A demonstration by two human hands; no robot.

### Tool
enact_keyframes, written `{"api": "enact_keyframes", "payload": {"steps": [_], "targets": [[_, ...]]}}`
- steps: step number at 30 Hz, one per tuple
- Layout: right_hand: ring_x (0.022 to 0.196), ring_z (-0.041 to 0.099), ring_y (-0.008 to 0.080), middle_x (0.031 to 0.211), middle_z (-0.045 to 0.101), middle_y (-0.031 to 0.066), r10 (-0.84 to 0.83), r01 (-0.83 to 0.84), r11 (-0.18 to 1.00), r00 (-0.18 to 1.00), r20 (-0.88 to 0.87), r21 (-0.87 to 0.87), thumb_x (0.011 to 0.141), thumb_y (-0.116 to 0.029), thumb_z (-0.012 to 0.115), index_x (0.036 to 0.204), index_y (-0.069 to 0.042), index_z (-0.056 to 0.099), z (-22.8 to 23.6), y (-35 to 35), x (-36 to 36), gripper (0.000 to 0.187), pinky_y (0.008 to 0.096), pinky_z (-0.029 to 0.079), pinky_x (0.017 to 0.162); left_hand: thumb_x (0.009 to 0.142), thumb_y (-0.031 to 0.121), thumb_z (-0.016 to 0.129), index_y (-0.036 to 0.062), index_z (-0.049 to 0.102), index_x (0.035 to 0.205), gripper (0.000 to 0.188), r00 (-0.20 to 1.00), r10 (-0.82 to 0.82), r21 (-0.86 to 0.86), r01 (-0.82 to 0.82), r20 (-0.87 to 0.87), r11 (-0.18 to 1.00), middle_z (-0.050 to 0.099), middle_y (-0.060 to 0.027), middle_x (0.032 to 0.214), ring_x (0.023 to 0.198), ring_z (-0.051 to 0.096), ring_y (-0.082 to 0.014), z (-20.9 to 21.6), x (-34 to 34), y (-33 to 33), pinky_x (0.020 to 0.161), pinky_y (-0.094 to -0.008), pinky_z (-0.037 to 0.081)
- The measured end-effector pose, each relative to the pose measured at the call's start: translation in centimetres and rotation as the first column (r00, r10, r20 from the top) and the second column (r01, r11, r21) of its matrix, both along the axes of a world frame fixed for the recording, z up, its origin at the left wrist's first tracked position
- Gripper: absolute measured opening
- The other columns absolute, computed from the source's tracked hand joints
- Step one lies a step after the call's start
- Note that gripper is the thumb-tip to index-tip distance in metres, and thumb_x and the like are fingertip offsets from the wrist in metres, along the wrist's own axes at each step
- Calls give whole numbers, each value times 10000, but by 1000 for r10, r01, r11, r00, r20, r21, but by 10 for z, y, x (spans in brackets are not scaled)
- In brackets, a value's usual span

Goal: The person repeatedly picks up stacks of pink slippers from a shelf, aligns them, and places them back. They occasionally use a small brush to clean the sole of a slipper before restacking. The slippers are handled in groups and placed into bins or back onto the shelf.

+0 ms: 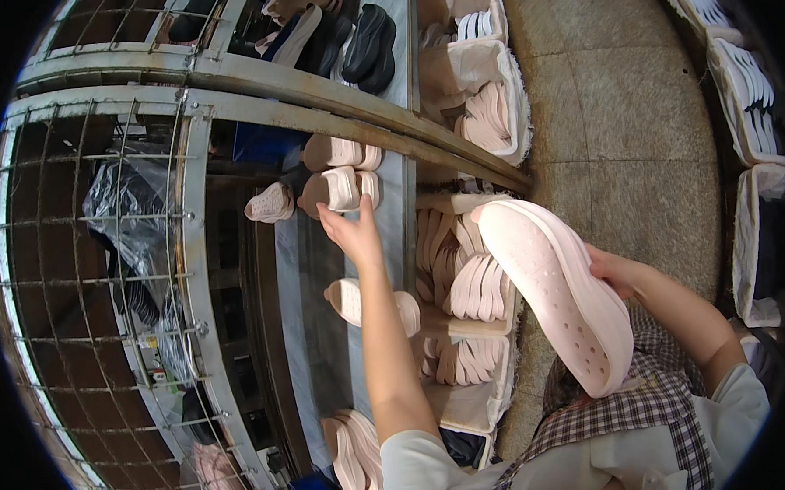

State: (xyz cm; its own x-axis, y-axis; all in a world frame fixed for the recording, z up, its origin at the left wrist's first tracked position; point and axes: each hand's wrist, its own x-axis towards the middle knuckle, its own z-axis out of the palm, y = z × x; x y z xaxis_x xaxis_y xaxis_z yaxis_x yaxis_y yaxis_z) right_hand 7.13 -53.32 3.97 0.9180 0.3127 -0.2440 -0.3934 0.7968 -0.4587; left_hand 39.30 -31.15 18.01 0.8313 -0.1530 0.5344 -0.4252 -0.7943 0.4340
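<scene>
Pink soles [552, 290]: near right, gripped by right hand [617, 272].
Left hand [354, 236]: fingers spread, at pale soles [343, 190] on bench [315, 371].
Bins [470, 408]: right of bench.

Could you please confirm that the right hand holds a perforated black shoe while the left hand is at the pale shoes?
Not quite: the perforated shoe in the right hand is pale pink, not black, as the head view shows. The left hand is indeed at the pale shoes.
</scene>
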Motion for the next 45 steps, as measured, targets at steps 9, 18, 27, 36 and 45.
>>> {"api": "enact_keyframes", "payload": {"steps": [9,18,27,36,45], "targets": [[1270,412,246,1406,351,149,-70,70,997,998,2,34,808,-271,663,1454,-97,145,-14,-2,5,846,407,398,1029,807,77,706,-47,571,934,223,976,-154,-443,206,152,872,615,-75,902,785,564,-127,29,-30,8,679,-275,486],[1239,436,192,1387,387,109,46,-45,998,998,-31,45,904,-228,553,1437,-100,207,-17,2,34,648,355,401,1022,599,145,849,-46,590,1099,594,621,-767,-121,759,-162,640,624,-150,1089,1089,571,-323,28,-291,-33,858,-427,472],[1309,323,182,1449,310,119,536,-536,844,844,5,-14,868,-333,624,1429,-26,236,-57,-31,19,748,348,265,1099,578,388,852,-33,195,1415,1144,662,-516,-122,546,-544,829,301,-239,1430,1315,327,-360,10,-211,4,1085,-418,280],[1303,320,157,1444,344,75,833,-859,508,507,-223,-57,874,-441,595,1439,-61,269,-116,7,-42,755,323,238,1094,677,182,765,57,115,1468,1032,-749,-373,-737,220,-547,639,169,-149,1510,1377,194,-226,-154,-220,56,1114,-338,190],[1184,457,177,1355,464,100,907,-950,310,310,-285,-46,893,-558,480,1354,-63,424,-161,54,44,678,357,359,1012,667,177,795,78,280,1430,926,-365,-646,-613,-218,-670,759,282,-93,1470,1335,297,-220,-186,-283,169,1098,-356,223]]}}
